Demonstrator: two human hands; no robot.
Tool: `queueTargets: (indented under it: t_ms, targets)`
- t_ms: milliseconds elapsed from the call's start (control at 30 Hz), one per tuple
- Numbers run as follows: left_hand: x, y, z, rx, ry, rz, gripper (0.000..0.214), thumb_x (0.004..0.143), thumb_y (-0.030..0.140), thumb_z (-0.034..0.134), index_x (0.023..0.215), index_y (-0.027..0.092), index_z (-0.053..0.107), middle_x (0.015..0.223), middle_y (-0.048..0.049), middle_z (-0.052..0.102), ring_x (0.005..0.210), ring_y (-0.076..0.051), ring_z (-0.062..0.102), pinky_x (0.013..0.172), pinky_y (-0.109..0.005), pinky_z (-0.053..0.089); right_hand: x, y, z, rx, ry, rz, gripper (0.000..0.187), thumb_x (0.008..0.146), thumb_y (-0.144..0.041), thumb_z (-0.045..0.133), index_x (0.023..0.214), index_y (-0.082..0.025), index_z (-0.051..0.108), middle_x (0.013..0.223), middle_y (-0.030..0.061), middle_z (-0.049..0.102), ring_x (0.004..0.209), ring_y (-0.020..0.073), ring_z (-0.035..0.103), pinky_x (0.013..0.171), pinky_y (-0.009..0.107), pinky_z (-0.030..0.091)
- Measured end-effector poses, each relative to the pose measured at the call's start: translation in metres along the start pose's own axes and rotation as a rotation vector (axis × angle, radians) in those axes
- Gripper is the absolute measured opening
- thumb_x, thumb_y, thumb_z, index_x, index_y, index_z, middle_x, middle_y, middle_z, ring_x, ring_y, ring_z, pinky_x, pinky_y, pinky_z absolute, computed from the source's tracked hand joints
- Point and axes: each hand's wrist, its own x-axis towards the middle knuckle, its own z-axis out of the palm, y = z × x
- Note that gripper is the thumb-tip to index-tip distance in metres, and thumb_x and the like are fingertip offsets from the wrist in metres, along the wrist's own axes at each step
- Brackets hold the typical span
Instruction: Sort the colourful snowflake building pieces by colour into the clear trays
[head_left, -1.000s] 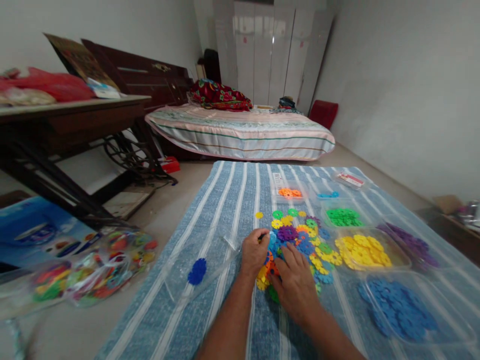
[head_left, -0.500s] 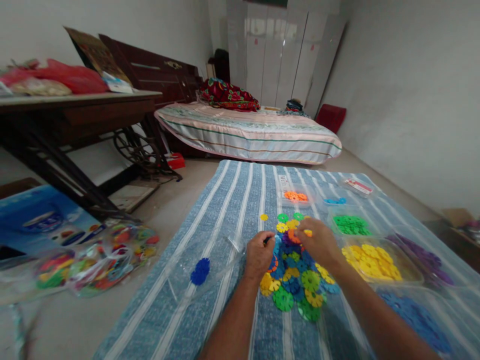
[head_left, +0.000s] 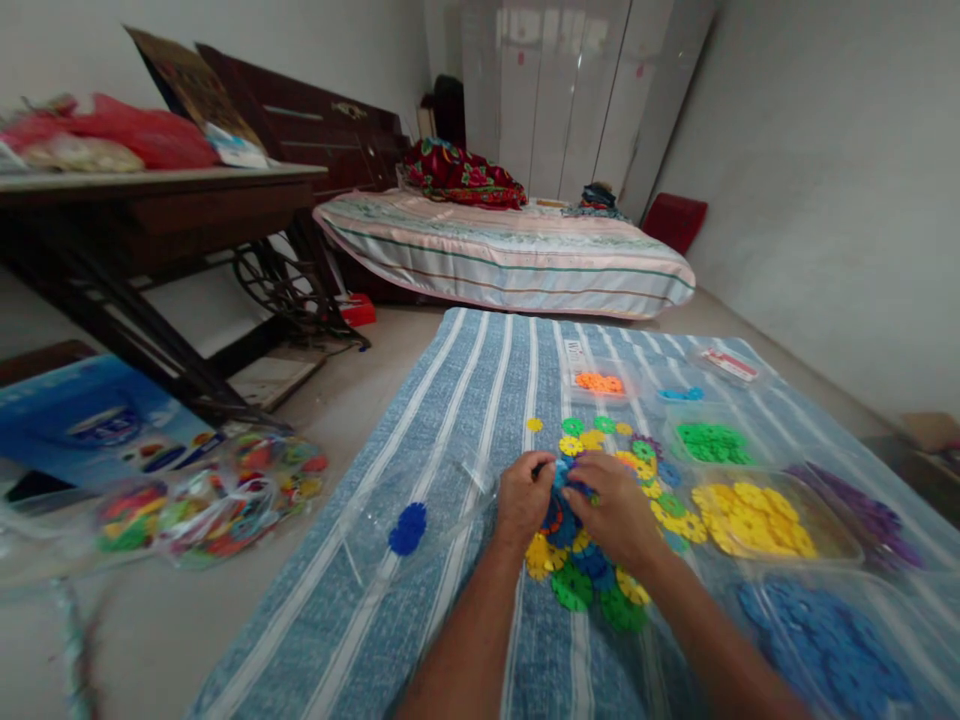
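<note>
Over a mixed pile of notched plastic snowflake discs, both my hands are close together. My left hand (head_left: 527, 498) is closed, with light blue snowflake discs (head_left: 560, 474) at its fingertips. My right hand (head_left: 613, 505) meets it from the right, fingers bent and pressed together against the same blue pieces; what exactly it pinches is hidden. Yellow discs (head_left: 538, 556), green discs (head_left: 573, 588) and darker blue discs (head_left: 596, 566) lie under and around my wrists. A single yellow disc (head_left: 534, 425) sits apart beyond the pile.
Clear containers at right hold orange (head_left: 600, 383), green (head_left: 712, 442), yellow (head_left: 754, 518), purple (head_left: 862, 515) and blue discs (head_left: 825, 640). Dark blue discs (head_left: 407, 528) lie on clear plastic at left, on the striped cloth (head_left: 315, 610). Bagged pieces (head_left: 217, 510) rest on the floor.
My right hand has come down and left from the far side of the pile to meet my left hand at the blue discs. The view has shifted slightly.
</note>
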Motion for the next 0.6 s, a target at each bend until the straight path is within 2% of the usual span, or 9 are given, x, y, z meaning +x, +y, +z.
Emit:
queueTargets:
  t_ms: [100, 233, 333, 433, 600]
  targets:
    - [0.0, 0.002, -0.001, -0.02, -0.001, -0.01, 0.02, 0.078, 0.022, 0.052, 0.086, 0.02, 0.07, 0.087, -0.0011, 0.073, 0.082, -0.016, 0.066, 0.082, -0.028, 0.05, -0.02, -0.013, 0.009, -0.073, -0.035, 0.003, 0.02, 0.077, -0.029, 0.061, 0.093, -0.02, 0.067, 0.113, 0.0103, 0.061, 0.117, 0.0275, 0.048, 0.099, 0.045, 0.04]
    - [0.002, 0.001, 0.0, -0.066, 0.018, -0.011, 0.022, 0.079, 0.024, 0.051, 0.086, 0.019, 0.07, 0.088, -0.0026, 0.073, 0.083, -0.017, 0.066, 0.081, -0.028, 0.051, -0.025, -0.028, 0.015, -0.174, -0.107, 0.051, 0.026, 0.077, -0.027, 0.062, 0.101, -0.017, 0.065, 0.124, 0.0142, 0.055, 0.126, 0.0328, 0.039, 0.1, 0.05, 0.036]
    - [0.002, 0.0, -0.001, -0.071, 0.022, -0.012, 0.022, 0.079, 0.027, 0.051, 0.085, 0.018, 0.071, 0.087, -0.0031, 0.073, 0.083, -0.017, 0.066, 0.08, -0.028, 0.051, -0.025, -0.034, 0.02, -0.169, -0.118, 0.091, 0.025, 0.076, -0.024, 0.062, 0.1, -0.017, 0.065, 0.121, 0.0139, 0.057, 0.124, 0.0321, 0.041, 0.1, 0.049, 0.037]
    - [0.002, 0.001, -0.001, -0.072, 0.021, -0.016, 0.023, 0.08, 0.03, 0.051, 0.085, 0.018, 0.071, 0.087, -0.003, 0.073, 0.083, -0.017, 0.066, 0.08, -0.028, 0.051, -0.028, -0.032, 0.023, -0.126, -0.064, 0.127, 0.024, 0.074, -0.02, 0.061, 0.098, -0.018, 0.065, 0.118, 0.0122, 0.058, 0.12, 0.03, 0.045, 0.101, 0.047, 0.037]
    - [0.002, 0.003, 0.0, -0.068, 0.021, -0.02, 0.027, 0.081, 0.034, 0.051, 0.087, 0.018, 0.071, 0.083, -0.0023, 0.072, 0.08, -0.017, 0.065, 0.078, -0.026, 0.05, -0.032, -0.027, 0.022, -0.099, 0.014, 0.087, 0.024, 0.075, -0.019, 0.059, 0.099, -0.017, 0.064, 0.113, 0.0117, 0.06, 0.115, 0.0278, 0.048, 0.099, 0.045, 0.039]
